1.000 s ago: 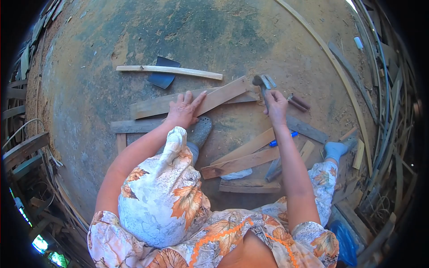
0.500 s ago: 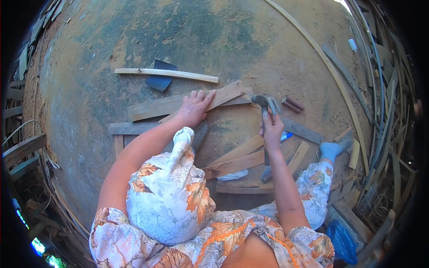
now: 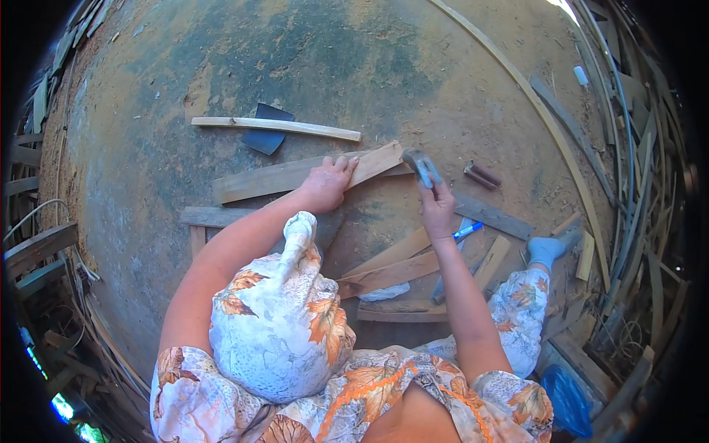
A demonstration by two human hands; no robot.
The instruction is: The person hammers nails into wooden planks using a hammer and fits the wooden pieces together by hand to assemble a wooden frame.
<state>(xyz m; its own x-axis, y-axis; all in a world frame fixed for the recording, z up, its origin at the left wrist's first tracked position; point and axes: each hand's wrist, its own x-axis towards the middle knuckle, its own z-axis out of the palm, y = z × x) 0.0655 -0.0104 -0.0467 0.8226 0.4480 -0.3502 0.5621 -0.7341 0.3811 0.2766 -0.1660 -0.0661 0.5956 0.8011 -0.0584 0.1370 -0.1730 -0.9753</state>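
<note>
My left hand (image 3: 326,183) is wrapped over a short wooden board (image 3: 375,164), which lies slanted across a longer board (image 3: 255,183). A hammer (image 3: 421,166) is gripped in my right hand (image 3: 437,208), its head beside the right end of the short board. Whether the head touches the wood I cannot tell. Part of the handle is hidden by my right hand and forearm.
A pale strip (image 3: 310,128) crosses a dark sheet (image 3: 264,139). Brown cylinders (image 3: 482,175) lie to the right, a blue marker (image 3: 467,230) below them. Wood pieces (image 3: 402,311) lie by my legs, a blue bag (image 3: 567,402) at lower right, piled slats (image 3: 642,184) along the right.
The short board's right end has moved lower and left, with my left hand turned more across it. The hammer has come left and down toward that end.
</note>
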